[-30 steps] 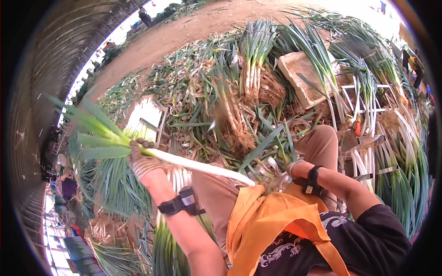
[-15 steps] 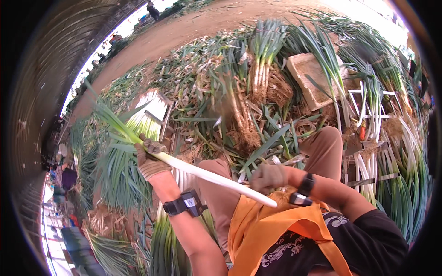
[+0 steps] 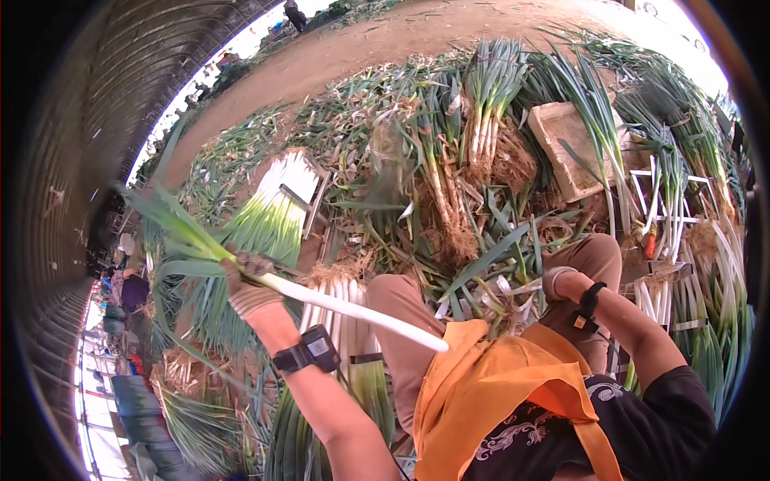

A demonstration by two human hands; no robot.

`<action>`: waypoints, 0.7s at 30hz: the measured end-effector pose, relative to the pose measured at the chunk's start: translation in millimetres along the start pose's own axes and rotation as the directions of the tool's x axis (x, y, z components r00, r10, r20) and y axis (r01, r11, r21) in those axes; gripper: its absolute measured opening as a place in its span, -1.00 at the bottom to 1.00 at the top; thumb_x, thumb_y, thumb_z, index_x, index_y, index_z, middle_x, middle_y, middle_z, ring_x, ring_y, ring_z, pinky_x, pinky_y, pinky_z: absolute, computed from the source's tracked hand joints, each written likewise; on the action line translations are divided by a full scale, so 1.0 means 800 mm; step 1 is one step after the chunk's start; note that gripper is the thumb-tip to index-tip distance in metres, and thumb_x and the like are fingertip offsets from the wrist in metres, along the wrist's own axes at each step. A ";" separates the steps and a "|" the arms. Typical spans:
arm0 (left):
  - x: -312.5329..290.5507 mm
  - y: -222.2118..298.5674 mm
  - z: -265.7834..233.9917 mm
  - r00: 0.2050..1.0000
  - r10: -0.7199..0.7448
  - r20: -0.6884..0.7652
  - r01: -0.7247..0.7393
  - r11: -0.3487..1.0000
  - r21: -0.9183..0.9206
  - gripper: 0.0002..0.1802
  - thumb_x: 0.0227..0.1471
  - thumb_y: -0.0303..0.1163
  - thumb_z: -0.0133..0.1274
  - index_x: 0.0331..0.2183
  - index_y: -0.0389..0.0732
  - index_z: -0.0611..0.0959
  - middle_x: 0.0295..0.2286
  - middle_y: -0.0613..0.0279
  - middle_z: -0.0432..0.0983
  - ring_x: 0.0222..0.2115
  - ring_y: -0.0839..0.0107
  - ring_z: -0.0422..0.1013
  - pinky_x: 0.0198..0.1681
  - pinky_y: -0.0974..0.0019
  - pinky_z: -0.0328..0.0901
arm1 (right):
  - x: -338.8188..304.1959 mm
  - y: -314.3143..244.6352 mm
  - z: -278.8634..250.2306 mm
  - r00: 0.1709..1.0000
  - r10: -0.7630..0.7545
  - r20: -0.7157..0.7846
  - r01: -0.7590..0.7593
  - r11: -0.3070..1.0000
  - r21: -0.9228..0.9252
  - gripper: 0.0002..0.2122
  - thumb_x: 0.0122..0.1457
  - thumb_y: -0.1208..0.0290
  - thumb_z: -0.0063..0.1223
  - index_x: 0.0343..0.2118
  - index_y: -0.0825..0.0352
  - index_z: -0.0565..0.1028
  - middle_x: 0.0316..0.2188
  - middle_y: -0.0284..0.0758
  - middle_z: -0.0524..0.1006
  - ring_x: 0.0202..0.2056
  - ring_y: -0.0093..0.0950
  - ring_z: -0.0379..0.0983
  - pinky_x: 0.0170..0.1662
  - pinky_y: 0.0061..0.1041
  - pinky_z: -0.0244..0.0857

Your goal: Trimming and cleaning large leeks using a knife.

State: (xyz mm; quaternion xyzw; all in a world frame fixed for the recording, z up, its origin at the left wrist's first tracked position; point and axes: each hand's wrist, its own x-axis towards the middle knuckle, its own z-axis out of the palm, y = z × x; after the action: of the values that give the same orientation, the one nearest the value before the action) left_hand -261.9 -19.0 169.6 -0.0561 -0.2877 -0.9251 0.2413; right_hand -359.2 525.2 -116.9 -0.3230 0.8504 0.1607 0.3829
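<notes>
My gloved left hand is closed around a long green onion. Its clean white shaft slants down to the right over my thigh, while the green leaves fan out past my fist to the upper left. My gloved right hand is beside my right knee, apart from the onion; its fingers are hidden. Left of my knees, a bundle of white-stemmed green onions rests on a metal rack. Another bundle, roots still on, lies by my left forearm with a dark band across it.
Rooted onion bunches lie ahead on a heap of stripped leaves. Beyond my right knee are a pale shallow box, a white frame and more onions. Bare dirt ground stretches behind the heap.
My right hand has moved from beside the onion's white end out to my right knee. My left hand still holds the onion, now slightly farther left. The view has shifted a little.
</notes>
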 end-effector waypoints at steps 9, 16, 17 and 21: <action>-0.069 -0.102 0.064 0.999 0.010 -0.053 -0.003 0.993 0.118 -0.59 0.13 -0.10 -0.22 -0.05 -0.10 0.38 -0.57 0.36 0.32 -0.67 0.54 0.20 -0.60 0.43 0.15 | -0.125 -0.227 -0.235 0.394 -0.258 -0.882 0.919 0.095 0.383 -0.47 0.05 0.28 0.10 0.06 0.37 0.24 -0.27 -0.22 0.50 -0.35 -0.57 0.41 -0.31 -0.53 0.33; -0.097 -0.162 0.082 0.970 -0.056 0.236 0.068 0.997 -0.044 -0.52 0.05 -0.22 -0.03 -0.01 -0.20 0.33 -0.54 0.33 0.33 -0.65 0.55 0.20 -0.61 0.48 0.11 | -0.163 -0.251 -0.231 0.559 -0.078 -0.826 0.827 0.130 0.547 -0.68 0.17 0.18 -0.09 -0.24 0.38 0.46 -0.60 -0.33 0.50 -0.57 -0.58 0.43 -0.48 -0.52 0.31; -0.098 -0.167 0.085 0.961 -0.069 0.266 0.087 0.995 -0.056 -0.51 0.05 -0.22 -0.03 -0.01 -0.21 0.33 -0.53 0.33 0.34 -0.65 0.56 0.19 -0.60 0.48 0.11 | -0.168 -0.247 -0.226 0.645 -0.087 -0.759 0.761 -0.008 0.648 -0.71 0.19 0.24 -0.12 -0.33 0.39 0.50 -0.59 -0.36 0.51 -0.54 -0.61 0.44 -0.45 -0.59 0.31; -0.096 -0.184 0.090 0.938 -0.114 0.327 0.159 0.981 -0.114 -0.50 0.05 -0.22 -0.03 0.00 -0.21 0.32 -0.51 0.29 0.33 -0.62 0.54 0.19 -0.58 0.45 0.13 | -0.172 -0.236 -0.211 0.793 0.019 -0.609 0.588 -0.284 0.757 -0.75 0.16 0.26 -0.09 -0.31 0.35 0.50 -0.55 -0.33 0.50 -0.56 -0.63 0.41 -0.44 -0.55 0.34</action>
State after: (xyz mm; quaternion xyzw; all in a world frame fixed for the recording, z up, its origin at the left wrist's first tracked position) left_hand -268.0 158.7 135.8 -0.2015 -0.2611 -0.9361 0.1223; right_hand -256.0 356.4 92.5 -0.1375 0.5968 -0.7172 0.3325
